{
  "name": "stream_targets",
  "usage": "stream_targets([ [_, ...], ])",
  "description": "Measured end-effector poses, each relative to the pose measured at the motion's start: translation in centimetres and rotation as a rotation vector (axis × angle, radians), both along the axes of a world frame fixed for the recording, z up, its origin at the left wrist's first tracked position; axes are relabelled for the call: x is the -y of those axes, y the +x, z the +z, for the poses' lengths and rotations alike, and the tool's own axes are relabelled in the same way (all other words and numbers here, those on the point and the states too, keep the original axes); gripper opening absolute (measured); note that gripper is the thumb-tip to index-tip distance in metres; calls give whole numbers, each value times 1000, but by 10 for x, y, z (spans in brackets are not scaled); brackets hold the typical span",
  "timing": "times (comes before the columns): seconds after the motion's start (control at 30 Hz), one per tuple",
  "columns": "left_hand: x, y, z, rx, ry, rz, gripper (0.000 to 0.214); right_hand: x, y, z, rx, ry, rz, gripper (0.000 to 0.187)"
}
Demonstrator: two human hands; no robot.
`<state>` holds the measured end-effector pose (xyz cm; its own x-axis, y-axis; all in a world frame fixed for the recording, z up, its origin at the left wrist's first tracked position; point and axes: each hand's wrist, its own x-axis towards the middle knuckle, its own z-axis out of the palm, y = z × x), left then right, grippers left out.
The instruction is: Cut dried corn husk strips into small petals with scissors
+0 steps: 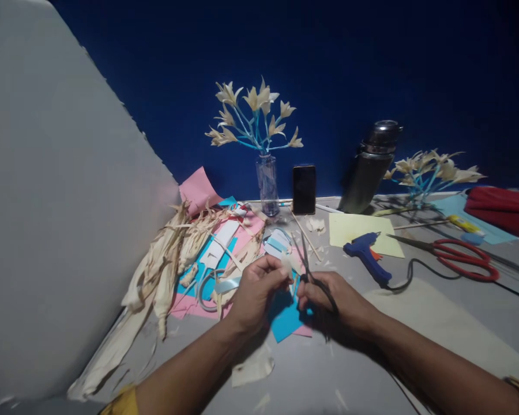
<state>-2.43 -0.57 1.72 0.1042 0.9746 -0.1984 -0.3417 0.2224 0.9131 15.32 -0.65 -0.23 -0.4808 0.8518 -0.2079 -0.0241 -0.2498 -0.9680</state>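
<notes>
My left hand (pixel 259 288) is closed, pinching a small pale piece of corn husk (pixel 288 262) between thumb and fingers. Dark-handled scissors (pixel 307 262) are in my right hand (pixel 328 297), their blades apart and pointing up beside the husk piece. Whether the blades touch it I cannot tell. Under both hands lies a blue sheet of paper (pixel 283 325). Just behind them is a roll of light ribbon (pixel 278 242). A cut husk scrap (pixel 255 368) rests on the table in front of my left wrist.
Dried husks (pixel 162 271) and coloured paper pile up at left. Behind stand a glass vase (pixel 267 184) of husk flowers, a phone (pixel 304 190) and a flask (pixel 367 167). A blue glue gun (pixel 369 259) with cord and red-handled scissors (pixel 465 259) lie at right.
</notes>
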Motion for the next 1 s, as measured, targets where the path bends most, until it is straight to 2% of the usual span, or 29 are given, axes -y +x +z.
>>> stream_targets([
  [0.1,0,-2,4,1,22,28,20,4,-2,-7,-35,-106,115,50],
  [0.17,1,-1,4,-11,34,42,19,5,-3,-12,-33,-131,142,53],
  [0.37,2,0,4,-10,30,65,18,5,-2,-17,16,-58,183,54],
  [0.6,3,2,7,10,35,69,20,7,-5,-10,65,-34,166,49],
  [0.8,3,1,5,7,53,46,18,7,-7,-5,119,-70,142,38],
  [1.0,3,1,8,1,47,47,20,6,-6,-7,126,-60,139,31],
])
